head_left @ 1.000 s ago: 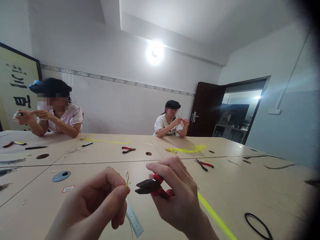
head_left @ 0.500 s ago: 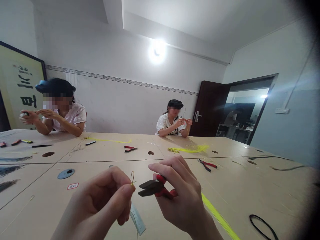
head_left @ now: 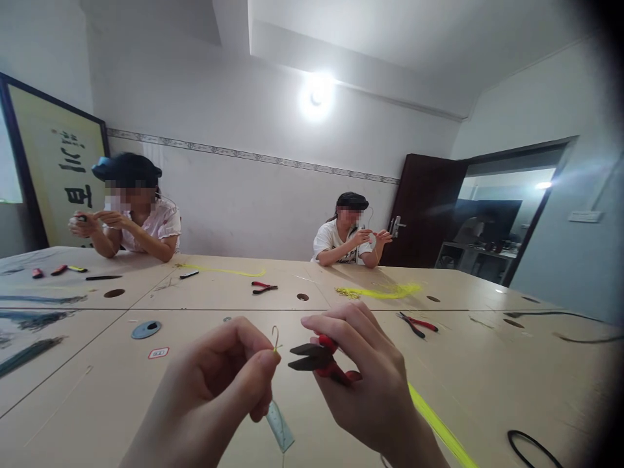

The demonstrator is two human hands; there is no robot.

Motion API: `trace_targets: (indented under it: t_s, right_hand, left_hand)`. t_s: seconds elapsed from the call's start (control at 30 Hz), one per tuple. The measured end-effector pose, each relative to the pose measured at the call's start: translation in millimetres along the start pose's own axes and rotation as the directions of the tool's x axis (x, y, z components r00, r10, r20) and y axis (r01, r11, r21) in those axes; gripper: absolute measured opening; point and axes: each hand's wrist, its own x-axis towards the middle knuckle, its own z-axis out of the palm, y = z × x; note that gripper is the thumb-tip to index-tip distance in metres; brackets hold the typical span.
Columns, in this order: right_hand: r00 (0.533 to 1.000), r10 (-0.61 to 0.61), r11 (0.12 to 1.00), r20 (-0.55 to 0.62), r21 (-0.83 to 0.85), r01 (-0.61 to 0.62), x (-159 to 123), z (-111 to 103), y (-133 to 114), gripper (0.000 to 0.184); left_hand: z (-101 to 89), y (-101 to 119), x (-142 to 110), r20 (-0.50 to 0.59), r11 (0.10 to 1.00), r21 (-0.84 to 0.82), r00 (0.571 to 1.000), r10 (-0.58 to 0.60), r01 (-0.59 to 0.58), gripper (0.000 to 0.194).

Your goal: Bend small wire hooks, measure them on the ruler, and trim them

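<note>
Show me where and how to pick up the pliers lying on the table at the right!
I'd come from the near right and take the pliers by the red handle and black handle together: they spread that way, while the jaws point away left.

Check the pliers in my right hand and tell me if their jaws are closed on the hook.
No, the pliers have their jaws apart, with a gap between them and the hook in the left hand.
</note>
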Motion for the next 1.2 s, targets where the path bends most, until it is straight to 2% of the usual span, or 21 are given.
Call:
trace_targets:
  t_s: [0.13, 0.2, 0.4, 0.53, 1.0, 1.1, 1.2]
  right_hand:
    - [1.0, -0.007, 1.0, 0.026, -0.021, 0.008, 1.1, -0.7, 1.4, 0.026]
    - [0.999, -0.014, 0.999, 0.033, -0.028, 0.015, 1.1, -0.8, 2.5, 0.026]
    - [0.999, -0.029, 0.998, 0.044, -0.054, 0.031, 0.5, -0.1, 5.0, 0.025]
    - [0.998, -0.03, 0.999, 0.057, -0.04, 0.032, -0.5, 0.9, 5.3, 0.023]
    - [0.998, -0.034, 0.998, 0.052, -0.051, 0.037, -1.1, -0.7, 4.6, 0.026]
    - [0.999, -0.026, 0.999, 0.047, -0.037, 0.028, -1.0, -0.8, 3.4, 0.024]
    - [0.999, -0.024, 0.999, 0.036, -0.035, 0.025, -0.6, -1.0, 1.9, 0.023]
  left_hand:
    - [-7.8, -4.7, 6.3, 0.152, 0.998, 0.033, 0.987, 0.044, -0.05, 0.024]
    - [-8.9, -4.9, 7.1, 0.186, 0.998, 0.035, 0.981, 0.053, -0.06, 0.025]
    - [1.3, 6.8, -1.4, 0.08, 0.999, -0.018, 0.996, -0.026, 0.028, 0.024]
    - [3.5, 9.3, -4.4, 0.075, 0.999, -0.041, 0.997, -0.031, 0.034, 0.024]
    - [-0.8, 4.5, -4.9, 0.158, 0.989, -0.121, 0.986, -0.062, 0.082, 0.025]
    - [-1.4, 3.6, -3.9, 0.207, 0.991, -0.107, 0.977, -0.05, 0.074, 0.024]
    - [-0.5, 4.3, -4.2, 0.178, 0.992, -0.1, 0.982, -0.059, 0.078, 0.026]
